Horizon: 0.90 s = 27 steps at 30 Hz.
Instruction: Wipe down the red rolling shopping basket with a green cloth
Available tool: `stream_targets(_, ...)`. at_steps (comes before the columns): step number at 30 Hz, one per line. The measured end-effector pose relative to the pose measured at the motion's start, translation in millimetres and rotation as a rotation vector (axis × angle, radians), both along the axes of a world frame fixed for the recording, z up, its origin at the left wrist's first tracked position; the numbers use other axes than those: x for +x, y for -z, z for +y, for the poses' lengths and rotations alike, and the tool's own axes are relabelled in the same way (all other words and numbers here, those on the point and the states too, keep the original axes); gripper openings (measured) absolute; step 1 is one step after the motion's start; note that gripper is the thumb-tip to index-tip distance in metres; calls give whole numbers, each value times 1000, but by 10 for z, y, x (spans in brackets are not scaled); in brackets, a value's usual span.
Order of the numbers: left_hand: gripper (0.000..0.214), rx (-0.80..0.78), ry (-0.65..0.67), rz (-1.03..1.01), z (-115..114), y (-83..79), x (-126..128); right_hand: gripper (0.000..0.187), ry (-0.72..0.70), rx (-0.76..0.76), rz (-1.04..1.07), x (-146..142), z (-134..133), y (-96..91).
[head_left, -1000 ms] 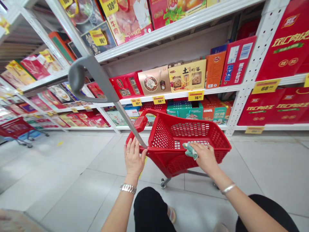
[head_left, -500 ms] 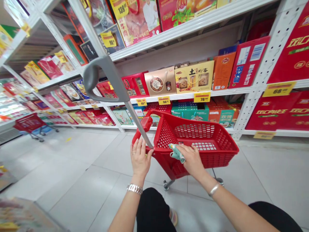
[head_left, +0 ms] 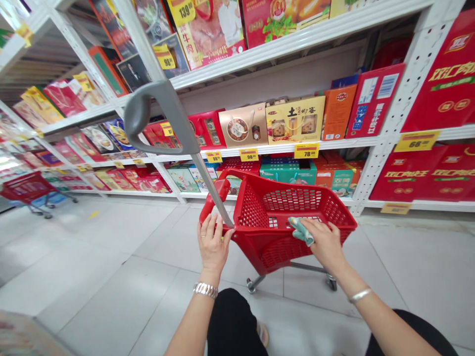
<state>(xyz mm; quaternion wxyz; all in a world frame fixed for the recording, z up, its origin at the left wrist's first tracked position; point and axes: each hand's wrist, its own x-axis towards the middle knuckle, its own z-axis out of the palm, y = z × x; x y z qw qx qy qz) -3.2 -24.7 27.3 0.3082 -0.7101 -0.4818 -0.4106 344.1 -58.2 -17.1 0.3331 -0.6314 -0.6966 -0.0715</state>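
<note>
A red plastic shopping basket (head_left: 297, 207) on small wheels stands on the tiled floor in front of me. Its grey pull handle (head_left: 163, 116) rises up and to the left. My left hand (head_left: 212, 244) grips the near left rim of the basket, fingers wrapped over the edge beside the handle's pole. My right hand (head_left: 324, 242) presses a light green cloth (head_left: 301, 231) on the near rim of the basket, fingers closed over it. The basket looks to hold nothing.
White shop shelves (head_left: 282, 146) with boxed goods and yellow price tags (head_left: 306, 150) run along the back. A second red basket (head_left: 25, 187) stands far left on the floor. My knees in black trousers (head_left: 233, 321) show at the bottom.
My right hand with the cloth slid left along the basket's near rim, then back to the right. The left hand kept its grip on the rim.
</note>
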Motion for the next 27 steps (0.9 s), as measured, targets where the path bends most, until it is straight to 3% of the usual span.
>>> stream_targets(5, 49, 31, -12, 45, -26, -41, 6, 60, -272, -13, 84, -856, 11, -304)
stream_targets(9, 47, 51, -28, 67, -39, -81, 13, 64, -320, -49, 124, -1145, 50, -330)
stream_targets(13, 44, 37, -29, 44, -25, -78, 15, 65, -268, -53, 124, -945, 78, -174)
stream_targets(18, 35, 30, -13, -34, 8, -36, 25, 67, -91, -81, 45, -299, 96, 45)
stream_targets(22, 32, 19, 3, -80, 25, -14, 48, 59, 65, -129, 11, 109, 140, 63)
stream_targets(24, 31, 27, 7, -78, 26, -11, 60, 57, 99, -158, 19, 113, 164, -13)
stream_targets(27, 31, 35, -7, -62, 20, -10, 70, 55, 18, -155, 66, -201, 178, -211)
